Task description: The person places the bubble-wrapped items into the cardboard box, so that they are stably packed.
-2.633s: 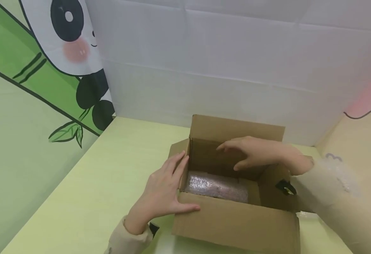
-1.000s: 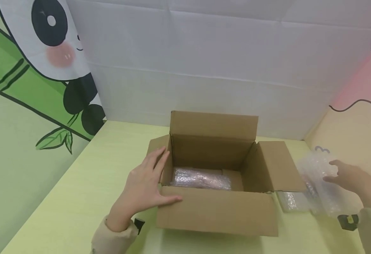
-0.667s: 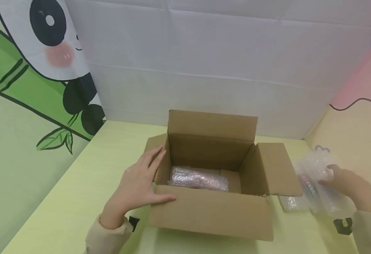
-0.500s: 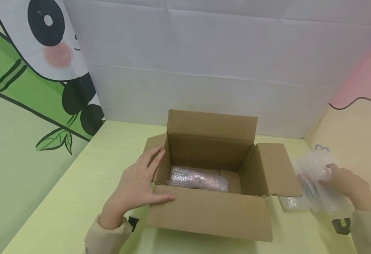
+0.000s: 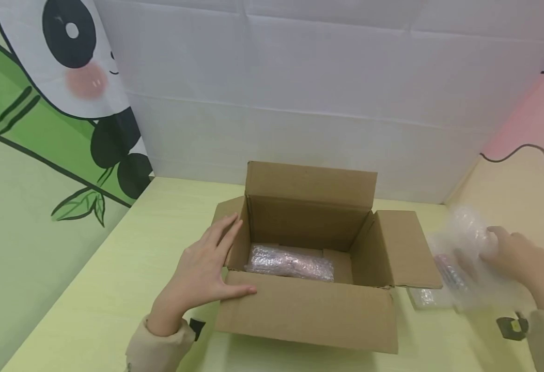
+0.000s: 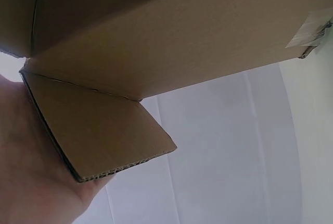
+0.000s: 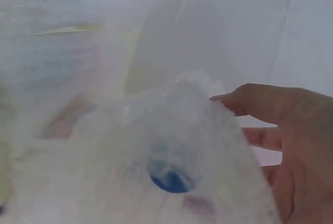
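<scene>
In the head view, my left hand point(image 5: 202, 268) rests on the left side of an opened cardboard box point(image 5: 306, 310), fingers extended along the left flap and thumb lying on the front flap. The left wrist view shows a flap point(image 6: 104, 125) against the palm. My right hand point(image 5: 520, 258) pinches a sheet of clear bubble wrap point(image 5: 467, 232) by its edge, right of the box. Through the raised film in the right wrist view a blue round patch point(image 7: 171, 177) shows. Inside the box lies a long bubble-wrapped bundle point(image 5: 292, 262); its contents are hidden.
Partly under the box's right flap point(image 5: 408, 248) lies a flat bubble-wrapped piece point(image 5: 430, 298), and beside it another wrapped item point(image 5: 453, 271) with dark and reddish parts. A white wall point(image 5: 299, 88) stands behind the pale yellow table point(image 5: 127, 289).
The right hand left the box's inside and moved right to the bubble wrap, lately lifting it slightly. The left hand stays on the box, which sits farther left in view than at first.
</scene>
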Demonstrator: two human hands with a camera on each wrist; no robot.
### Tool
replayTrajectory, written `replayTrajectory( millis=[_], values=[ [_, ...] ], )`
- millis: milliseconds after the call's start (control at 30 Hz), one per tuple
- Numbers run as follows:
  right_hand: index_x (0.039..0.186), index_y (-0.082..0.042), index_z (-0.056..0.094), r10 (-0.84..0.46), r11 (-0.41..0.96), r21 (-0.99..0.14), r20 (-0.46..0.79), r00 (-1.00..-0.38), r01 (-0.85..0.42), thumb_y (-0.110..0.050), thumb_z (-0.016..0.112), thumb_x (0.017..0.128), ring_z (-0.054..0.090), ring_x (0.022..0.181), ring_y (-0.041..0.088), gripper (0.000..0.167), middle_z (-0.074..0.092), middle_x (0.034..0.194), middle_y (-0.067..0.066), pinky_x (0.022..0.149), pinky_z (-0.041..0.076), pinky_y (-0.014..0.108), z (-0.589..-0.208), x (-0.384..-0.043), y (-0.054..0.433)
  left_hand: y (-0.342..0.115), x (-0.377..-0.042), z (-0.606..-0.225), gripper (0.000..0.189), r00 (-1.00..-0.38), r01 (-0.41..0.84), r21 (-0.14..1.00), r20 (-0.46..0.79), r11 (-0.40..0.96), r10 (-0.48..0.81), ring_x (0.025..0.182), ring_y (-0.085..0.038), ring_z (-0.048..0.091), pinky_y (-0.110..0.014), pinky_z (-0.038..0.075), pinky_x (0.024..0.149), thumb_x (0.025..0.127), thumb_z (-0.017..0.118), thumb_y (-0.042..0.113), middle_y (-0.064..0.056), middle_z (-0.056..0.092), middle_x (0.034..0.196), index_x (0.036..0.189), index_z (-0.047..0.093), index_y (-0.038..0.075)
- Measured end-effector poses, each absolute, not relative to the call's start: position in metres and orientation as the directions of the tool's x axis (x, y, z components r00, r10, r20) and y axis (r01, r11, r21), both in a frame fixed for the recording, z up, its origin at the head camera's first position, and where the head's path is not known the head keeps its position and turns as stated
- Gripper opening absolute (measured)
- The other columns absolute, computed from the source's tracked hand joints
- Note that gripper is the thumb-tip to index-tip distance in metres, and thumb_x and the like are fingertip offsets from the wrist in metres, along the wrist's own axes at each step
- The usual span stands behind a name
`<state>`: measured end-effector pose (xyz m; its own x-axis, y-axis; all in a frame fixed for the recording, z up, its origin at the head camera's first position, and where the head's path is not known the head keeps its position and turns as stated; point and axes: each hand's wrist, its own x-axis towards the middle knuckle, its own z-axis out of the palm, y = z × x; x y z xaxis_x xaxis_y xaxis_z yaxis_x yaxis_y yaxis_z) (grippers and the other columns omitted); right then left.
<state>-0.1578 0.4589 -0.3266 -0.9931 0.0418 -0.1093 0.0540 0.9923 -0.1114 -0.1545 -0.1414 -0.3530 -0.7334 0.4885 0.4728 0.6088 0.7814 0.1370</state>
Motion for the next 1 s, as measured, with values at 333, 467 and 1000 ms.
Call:
replayTrajectory(
  millis=[333,467,1000],
  values=[
    [0.144,0.006,0.022,-0.002,0.997,-0.072,-0.002,-1.000,-0.002,-0.035,0.048,0.098,0.053,0.084,0.059,0.067,0.033,0.119,0.049,0.065,0.043,0.068,-0.256,-0.152,0.412,-0.142,-0.155,-0.357,0.121,-0.732,0.609,0.153,0.486,0.778,0.478,0.131,-0.028,0.047,-0.022,0.041,0.051,0.064,0.055,0.088,-0.012,0.035,0.154,0.150,0.033,0.005],
    [0.146,-0.002,0.026,-0.068,0.997,-0.032,0.153,-0.986,-0.074,-0.031,0.055,0.096,0.057,0.064,0.042,0.065,0.039,0.117,0.044,0.049,0.043,0.049,-0.235,-0.150,0.383,-0.142,-0.156,-0.358,0.122,-0.730,0.613,0.163,0.491,0.773,0.476,0.130,-0.028,0.047,-0.021,0.041,0.051,0.064,0.056,0.088,-0.012,0.035,0.153,0.150,0.033,0.005],
    [0.138,-0.024,0.051,-0.631,0.769,0.180,0.365,-0.684,-0.613,-0.027,0.078,0.079,0.051,0.056,0.005,0.065,0.064,0.106,0.001,0.041,0.029,0.019,-0.184,-0.144,0.240,-0.141,-0.155,-0.363,0.122,-0.731,0.618,0.200,0.503,0.760,0.462,0.132,-0.028,0.045,-0.023,0.044,0.055,0.064,0.055,0.089,-0.011,0.032,0.156,0.151,0.031,0.007]
  ],
)
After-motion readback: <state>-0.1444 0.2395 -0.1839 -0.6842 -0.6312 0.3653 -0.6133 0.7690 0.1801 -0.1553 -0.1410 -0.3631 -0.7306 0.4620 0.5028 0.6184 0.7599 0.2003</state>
